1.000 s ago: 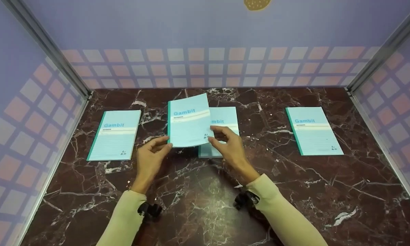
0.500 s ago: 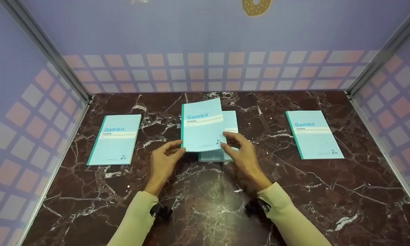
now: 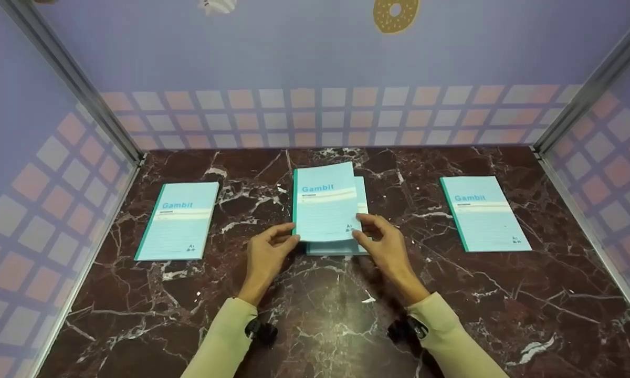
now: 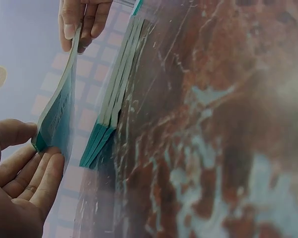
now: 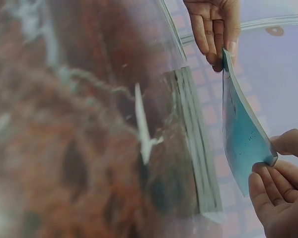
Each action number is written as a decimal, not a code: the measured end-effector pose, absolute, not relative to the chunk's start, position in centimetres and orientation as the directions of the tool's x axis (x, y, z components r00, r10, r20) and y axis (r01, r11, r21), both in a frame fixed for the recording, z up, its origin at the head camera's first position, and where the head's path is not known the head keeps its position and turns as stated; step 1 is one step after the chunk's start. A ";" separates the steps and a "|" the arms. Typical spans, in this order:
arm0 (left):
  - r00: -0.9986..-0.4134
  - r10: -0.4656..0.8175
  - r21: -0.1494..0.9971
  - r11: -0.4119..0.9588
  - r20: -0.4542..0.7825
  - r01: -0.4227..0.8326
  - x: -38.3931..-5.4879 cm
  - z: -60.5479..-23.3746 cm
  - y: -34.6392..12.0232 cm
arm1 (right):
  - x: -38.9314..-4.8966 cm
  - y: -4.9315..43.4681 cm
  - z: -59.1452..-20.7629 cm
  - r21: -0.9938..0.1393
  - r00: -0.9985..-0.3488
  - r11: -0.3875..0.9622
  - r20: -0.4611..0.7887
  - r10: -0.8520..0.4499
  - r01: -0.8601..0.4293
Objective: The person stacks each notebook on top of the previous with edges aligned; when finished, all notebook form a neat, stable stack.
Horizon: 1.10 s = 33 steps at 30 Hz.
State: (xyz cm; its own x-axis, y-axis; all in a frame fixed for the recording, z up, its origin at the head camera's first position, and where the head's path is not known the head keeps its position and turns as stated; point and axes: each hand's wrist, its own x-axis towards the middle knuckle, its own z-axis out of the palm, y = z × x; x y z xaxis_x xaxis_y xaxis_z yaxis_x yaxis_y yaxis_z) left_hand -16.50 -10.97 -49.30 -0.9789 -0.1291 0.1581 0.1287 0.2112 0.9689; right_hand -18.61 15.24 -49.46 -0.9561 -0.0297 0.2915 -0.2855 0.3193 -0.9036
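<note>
Between both hands a light-blue Gambit notebook point(image 3: 325, 202) with a green spine hangs above the table, bowed slightly. My left hand point(image 3: 269, 257) pinches its lower left corner at the spine, thumb on top and fingers beneath. The lower right corner is pinched by my right hand point(image 3: 388, 252). Below it lies a small stack of like notebooks point(image 4: 111, 94), apart from the held one in both wrist views; in the head view the held notebook covers most of that stack.
Another Gambit notebook point(image 3: 177, 221) lies at the left of the dark marbled table point(image 3: 325, 325), and one more notebook point(image 3: 485, 214) at the right. Purple panels with a checked band point(image 3: 325, 118) enclose the table at the back and sides.
Both hands have carried the held notebook to the right, and it now overlaps the middle stack far more. The head view has tilted up a little. The side notebooks stay put.
</note>
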 end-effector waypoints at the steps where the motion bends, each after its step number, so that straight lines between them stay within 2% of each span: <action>1: -0.980 -0.132 0.970 0.211 0.152 0.122 -16.5 -49.4 -10.8 | -18.6 15.3 -49.6 -0.905 -0.958 0.324 0.285 -0.026 -0.277; 14: -0.989 -0.094 0.964 0.251 0.115 0.088 -16.7 -50.1 -9.5 | -18.6 16.7 -50.6 -0.917 -0.971 0.331 0.239 0.011 -0.222; 21: -0.988 -0.113 0.954 0.292 0.110 0.073 -16.9 -50.4 -9.0 | -18.6 17.0 -50.7 -0.904 -0.983 0.395 0.184 0.012 -0.165; 27: -0.989 -0.130 0.961 0.274 0.075 0.037 -16.8 -50.7 -8.7 | -18.5 17.2 -50.7 -0.907 -0.989 0.401 0.144 0.015 -0.126; 33: -0.986 -0.141 0.960 0.277 0.088 0.046 -16.8 -50.8 -8.6 | -18.5 17.4 -50.8 -0.902 -0.989 0.413 0.145 0.007 -0.129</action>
